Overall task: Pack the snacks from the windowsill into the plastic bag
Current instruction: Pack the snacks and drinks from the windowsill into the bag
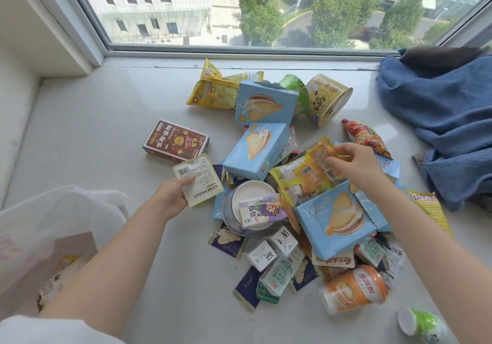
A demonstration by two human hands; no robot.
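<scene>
Left hand (170, 197) pinches a pale flat sachet (198, 180), lifted clear for bagging; the plastic bag (61, 226) gapes beside its wrist. Right hand (356, 168) grips a yellow packet (323, 157) atop the pile, under its fingertips.

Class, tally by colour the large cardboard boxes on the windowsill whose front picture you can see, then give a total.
Light blue boxes, sandwich-biscuit picture: 3
Brown box, bear picture: 1
Total: 4
</scene>
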